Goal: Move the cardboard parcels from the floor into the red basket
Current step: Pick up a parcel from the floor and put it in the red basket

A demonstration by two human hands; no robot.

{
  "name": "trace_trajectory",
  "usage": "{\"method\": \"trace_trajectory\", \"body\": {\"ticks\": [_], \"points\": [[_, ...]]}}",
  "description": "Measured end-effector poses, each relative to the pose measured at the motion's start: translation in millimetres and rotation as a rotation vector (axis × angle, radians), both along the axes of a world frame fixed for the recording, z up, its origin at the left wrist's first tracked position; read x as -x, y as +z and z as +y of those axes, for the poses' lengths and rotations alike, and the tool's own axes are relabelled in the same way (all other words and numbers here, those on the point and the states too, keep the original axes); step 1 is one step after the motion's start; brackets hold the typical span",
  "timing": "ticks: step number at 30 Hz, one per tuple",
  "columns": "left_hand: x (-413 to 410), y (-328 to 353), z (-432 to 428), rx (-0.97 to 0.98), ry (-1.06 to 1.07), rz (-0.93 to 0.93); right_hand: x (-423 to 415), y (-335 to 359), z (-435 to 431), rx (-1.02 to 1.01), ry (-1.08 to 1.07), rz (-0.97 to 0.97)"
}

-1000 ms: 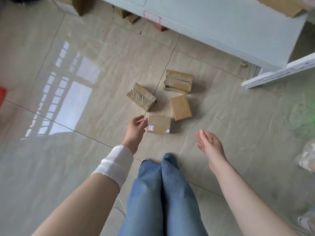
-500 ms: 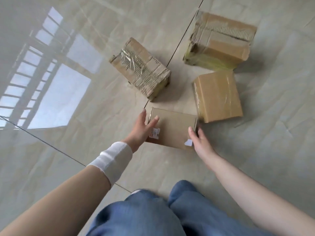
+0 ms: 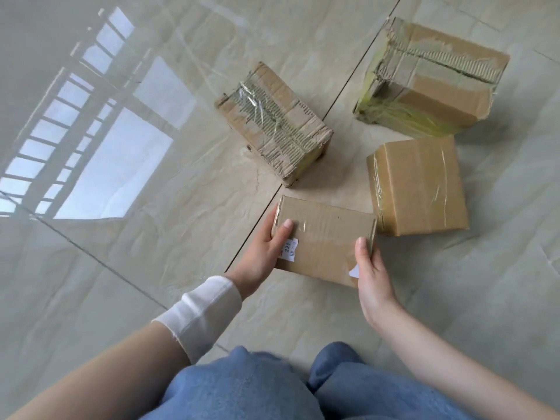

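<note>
A person crouches over four cardboard parcels on a glossy tiled floor (image 3: 127, 268). The left hand (image 3: 266, 250) and right hand (image 3: 371, 274) clamp opposite ends of the nearest parcel (image 3: 324, 241) — thumbs on top, parcel resting on the floor. Its taped surface looks slick, so it may slip on lifting, or knock the square parcel (image 3: 419, 186) just beside it. The red basket is out of view.
</note>
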State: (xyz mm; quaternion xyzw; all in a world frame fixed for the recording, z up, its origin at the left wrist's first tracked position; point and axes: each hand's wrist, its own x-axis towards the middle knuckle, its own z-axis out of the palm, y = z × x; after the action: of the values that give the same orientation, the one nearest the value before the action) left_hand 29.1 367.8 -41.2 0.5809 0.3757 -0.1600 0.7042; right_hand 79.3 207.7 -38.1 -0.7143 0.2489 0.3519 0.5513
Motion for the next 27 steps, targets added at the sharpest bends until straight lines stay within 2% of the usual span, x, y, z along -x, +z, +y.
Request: {"method": "trace_trajectory", "body": {"ticks": [6,14,18,22,27], "points": [[12,123,11,-0.002,0.139,0.015,-6,128,23,0.005,0.072,-0.081],[38,394,51,0.015,0.285,0.026,2,394,72,-0.016,0.202,-0.118],[53,504,78,0.026,0.375,-0.019,4,506,110,0.003,0.272,-0.142],[73,568,122,0.010,0.495,-0.058,9,575,169,-0.033,0.361,-0.160],[115,609,212,-0.001,0.650,-0.103,38,615,274,-0.055,0.504,-0.196]]}}
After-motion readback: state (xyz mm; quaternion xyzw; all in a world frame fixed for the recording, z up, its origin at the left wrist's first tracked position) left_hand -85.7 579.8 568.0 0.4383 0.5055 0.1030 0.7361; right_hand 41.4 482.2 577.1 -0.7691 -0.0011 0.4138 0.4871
